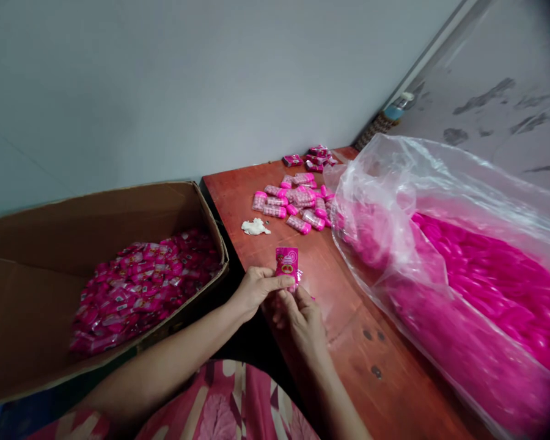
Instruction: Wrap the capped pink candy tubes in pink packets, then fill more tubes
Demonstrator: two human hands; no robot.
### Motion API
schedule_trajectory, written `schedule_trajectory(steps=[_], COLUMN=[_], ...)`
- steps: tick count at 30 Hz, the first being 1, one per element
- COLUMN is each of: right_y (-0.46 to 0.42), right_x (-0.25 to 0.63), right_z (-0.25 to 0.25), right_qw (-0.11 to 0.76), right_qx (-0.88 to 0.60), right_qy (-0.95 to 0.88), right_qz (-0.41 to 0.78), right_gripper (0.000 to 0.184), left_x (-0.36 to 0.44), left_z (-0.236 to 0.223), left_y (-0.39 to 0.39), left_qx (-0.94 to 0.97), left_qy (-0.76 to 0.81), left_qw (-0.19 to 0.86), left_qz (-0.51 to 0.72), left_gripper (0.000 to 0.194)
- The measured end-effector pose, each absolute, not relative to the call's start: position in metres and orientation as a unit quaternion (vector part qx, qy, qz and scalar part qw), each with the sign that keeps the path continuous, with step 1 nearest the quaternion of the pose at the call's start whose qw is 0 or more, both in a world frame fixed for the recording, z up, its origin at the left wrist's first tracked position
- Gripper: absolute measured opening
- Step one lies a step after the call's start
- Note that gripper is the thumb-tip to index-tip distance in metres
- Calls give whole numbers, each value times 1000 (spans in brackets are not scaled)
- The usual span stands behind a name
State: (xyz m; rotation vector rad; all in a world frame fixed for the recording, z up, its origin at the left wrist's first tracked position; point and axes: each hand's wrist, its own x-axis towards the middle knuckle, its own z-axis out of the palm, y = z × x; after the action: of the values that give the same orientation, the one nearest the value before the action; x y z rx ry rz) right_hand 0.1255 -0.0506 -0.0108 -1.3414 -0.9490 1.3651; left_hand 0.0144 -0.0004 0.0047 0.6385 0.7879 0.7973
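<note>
My left hand (255, 289) pinches a small pink printed packet (287, 262) upright above the near edge of the reddish wooden table (371, 342). My right hand (302, 318) is closed on the packet's lower end, fingers pressed together; a bit of clear wrapper shows there. Both hands meet just in front of my lap.
A large open cardboard box (36, 281) at the left holds a heap of pink packets (142, 287). A big clear plastic bag (458, 269) full of pink pieces fills the table's right. Several small pink containers (297, 201) and a white crumpled scrap (255, 227) lie farther back.
</note>
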Motion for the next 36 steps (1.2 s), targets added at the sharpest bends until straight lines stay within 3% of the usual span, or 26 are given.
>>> schedule_trajectory(steps=[2, 8, 13, 18, 23, 26, 29, 36], right_y=[-50, -52, -63, -58, -47, -42, -38, -42], right_x=[126, 127, 126, 127, 125, 134, 151, 172], right_z=[-13, -9, -6, -9, -5, 3, 10, 1], right_qw=[473, 490, 539, 573, 543, 533, 549, 511], right_qx=[-564, -466, -455, -468, -481, -481, -512, -581], right_qy=[-408, -324, -261, -238, -269, -296, -308, -332], right_qz=[540, 661, 659, 629, 634, 631, 585, 539], right_gripper=[21, 25, 29, 27, 25, 22, 22, 26], left_x=[18, 21, 17, 21, 9, -16, -37, 7], left_z=[2, 0, 4, 2, 8, 20, 27, -3], left_y=[-5, -8, -3, -15, -22, -15, -4, 9], left_qx=[287, 240, 198, 192, 201, 165, 167, 484], left_qy=[378, 368, 381, 354, 311, 321, 350, 463], left_qw=[791, 804, 787, 818, 826, 776, 688, 571], left_qz=[386, 401, 444, 410, 424, 517, 613, 474], left_gripper=[28, 30, 23, 25, 21, 17, 29, 39])
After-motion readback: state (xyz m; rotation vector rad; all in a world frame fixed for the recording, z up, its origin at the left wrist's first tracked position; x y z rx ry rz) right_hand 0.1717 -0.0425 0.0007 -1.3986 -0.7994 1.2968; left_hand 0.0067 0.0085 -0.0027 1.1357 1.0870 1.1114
